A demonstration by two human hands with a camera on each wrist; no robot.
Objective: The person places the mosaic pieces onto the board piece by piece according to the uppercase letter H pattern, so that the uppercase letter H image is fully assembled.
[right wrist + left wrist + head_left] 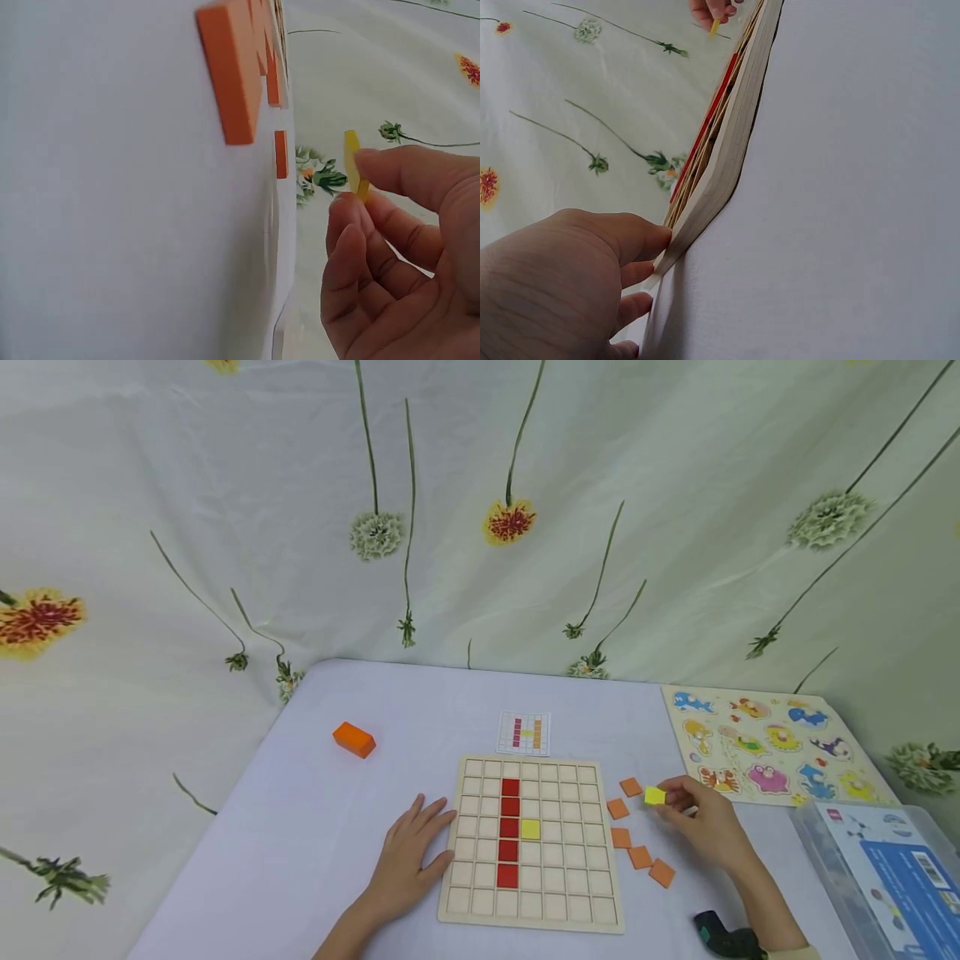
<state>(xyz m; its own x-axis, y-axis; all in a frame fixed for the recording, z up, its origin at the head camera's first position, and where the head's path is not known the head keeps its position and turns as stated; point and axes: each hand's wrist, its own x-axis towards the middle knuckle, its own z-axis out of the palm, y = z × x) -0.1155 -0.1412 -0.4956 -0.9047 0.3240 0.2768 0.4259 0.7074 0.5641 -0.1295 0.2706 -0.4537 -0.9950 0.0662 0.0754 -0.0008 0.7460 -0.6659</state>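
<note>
My right hand (701, 818) pinches a yellow square tile (655, 796) between thumb and fingertips, right of the board; the right wrist view shows the tile (352, 161) nearly edge-on. Several orange square tiles (618, 809) lie on the table between that hand and the wooden grid board (570, 906). On the board a column of red tiles (509, 827) fills several cells, and one yellow tile (530, 830) sits just right of the column's middle. With fingers spread, my left hand (407, 858) rests at the board's left edge; in the left wrist view its fingertips touch the rim (716, 169).
A small pattern card (523, 732) lies behind the board. An orange block (354, 739) is at the back left. To the right are a sea-animal puzzle board (750, 714) and a clear plastic box (832, 852) with a blue label. A flowered cloth (450, 593) hangs behind the table.
</note>
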